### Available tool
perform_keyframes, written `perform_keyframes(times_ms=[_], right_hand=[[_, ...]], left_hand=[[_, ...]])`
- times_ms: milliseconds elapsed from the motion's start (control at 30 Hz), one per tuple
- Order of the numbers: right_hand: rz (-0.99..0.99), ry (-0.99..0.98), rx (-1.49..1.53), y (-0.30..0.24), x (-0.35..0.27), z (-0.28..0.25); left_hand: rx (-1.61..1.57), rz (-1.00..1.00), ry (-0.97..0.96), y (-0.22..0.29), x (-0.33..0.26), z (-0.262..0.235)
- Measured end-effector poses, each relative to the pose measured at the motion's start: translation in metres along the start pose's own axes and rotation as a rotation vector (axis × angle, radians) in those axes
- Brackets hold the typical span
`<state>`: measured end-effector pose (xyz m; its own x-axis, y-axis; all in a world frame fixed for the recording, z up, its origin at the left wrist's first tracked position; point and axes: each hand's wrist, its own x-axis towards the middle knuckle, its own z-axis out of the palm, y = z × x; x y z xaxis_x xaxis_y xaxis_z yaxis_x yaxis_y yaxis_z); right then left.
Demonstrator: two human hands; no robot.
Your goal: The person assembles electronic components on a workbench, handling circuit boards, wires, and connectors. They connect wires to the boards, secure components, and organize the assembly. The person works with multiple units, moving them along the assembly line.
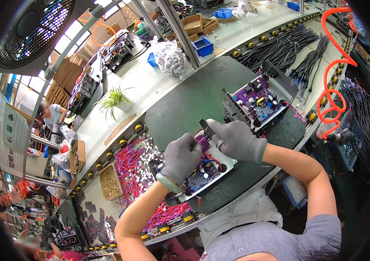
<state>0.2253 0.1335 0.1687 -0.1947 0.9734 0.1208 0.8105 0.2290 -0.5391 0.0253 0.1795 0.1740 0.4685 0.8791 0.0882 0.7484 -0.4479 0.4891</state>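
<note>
A curved workbench sweeps through a busy workshop, a dark green mat (172,115) covering its middle. A panel (13,130) at the far left bears printed matter and small pictures, too small to read.

The open chassis (202,179) lies on the mat's near side, below both hands, its purple board partly covered by them. The left hand (180,158), in a grey glove, has its fingers curled inward above the board; whether they grasp anything is hidden. The right hand (239,141), gloved likewise, bends its fingers against a black upright part (206,128) at the chassis's far edge; whether they pinch it cannot be told.

A second chassis (259,100) stands just beyond the right hand. Red and pink wires with white connectors (128,169) heap to the left, near a cardboard tray (114,198) of small brass-coloured pieces. Black cables (280,48) lie at far right, beside an orange coiled hose (333,98). The gloves block part of the board from sight.
</note>
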Motion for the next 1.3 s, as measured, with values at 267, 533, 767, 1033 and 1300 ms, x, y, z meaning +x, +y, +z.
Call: perform_keyframes(times_ms=[267,533,767,1033,1300], right_hand=[[-0.012,0.037,0.021,0.000,-0.001,0.008],[-0.019,0.049,0.030,0.003,-0.002,0.005],[-0.032,0.099,0.034,0.002,-0.002,0.010],[-0.019,0.057,-0.034,-0.005,0.000,0.013],[-0.132,0.079,0.211,0.014,-0.001,0.010]], left_hand=[[-0.037,0.099,0.053,-0.005,0.004,0.010],[-0.061,0.055,0.020,-0.003,0.001,0.003],[-0.091,0.084,0.100,-0.004,-0.002,0.010],[0.105,0.249,-0.070,-0.004,0.022,0.000],[0.395,0.273,-0.316,0.022,0.039,-0.026]])
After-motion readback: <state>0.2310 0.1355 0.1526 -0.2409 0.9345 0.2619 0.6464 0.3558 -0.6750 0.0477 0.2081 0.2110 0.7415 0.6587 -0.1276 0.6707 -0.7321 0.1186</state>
